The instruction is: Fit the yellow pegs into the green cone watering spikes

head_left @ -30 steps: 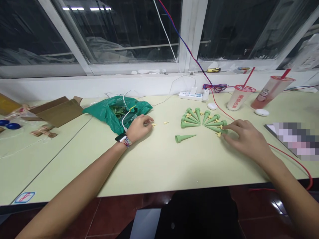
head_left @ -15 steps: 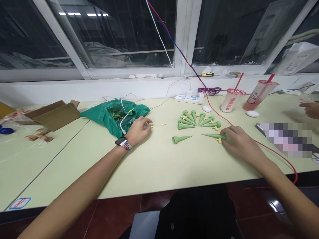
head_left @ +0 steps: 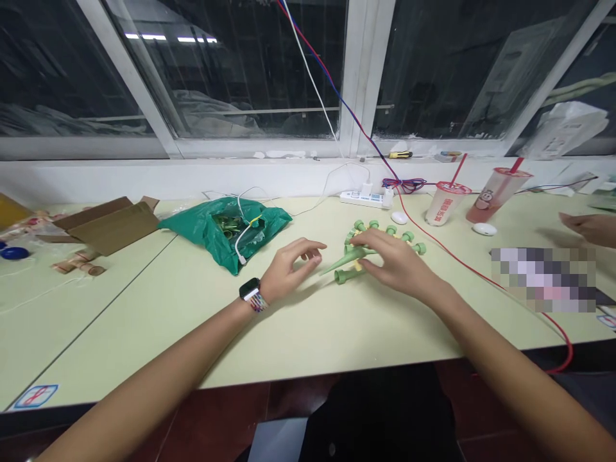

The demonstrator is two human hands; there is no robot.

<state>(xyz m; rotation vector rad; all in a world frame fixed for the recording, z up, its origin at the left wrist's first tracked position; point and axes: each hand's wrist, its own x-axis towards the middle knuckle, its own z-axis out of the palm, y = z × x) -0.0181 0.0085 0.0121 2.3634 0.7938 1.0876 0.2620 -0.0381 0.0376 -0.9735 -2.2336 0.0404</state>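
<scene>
Near the table's middle, the half-curled right hand [head_left: 392,260] covers green plastic spikes [head_left: 341,271], its grip unclear; the open left hand [head_left: 293,266] hovers just beside them, and more sit in the green bag [head_left: 205,224].

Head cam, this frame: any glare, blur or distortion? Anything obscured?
Head view: bright streaks in the window glass; wide-angle bowing along the table edge; soft shadow beside the left hand; hands look fairly sharp; a pixelated patch hides whatever lies at right.

Right hand [head_left: 389,258] now seemingly atop spikes [head_left: 342,276]
</scene>
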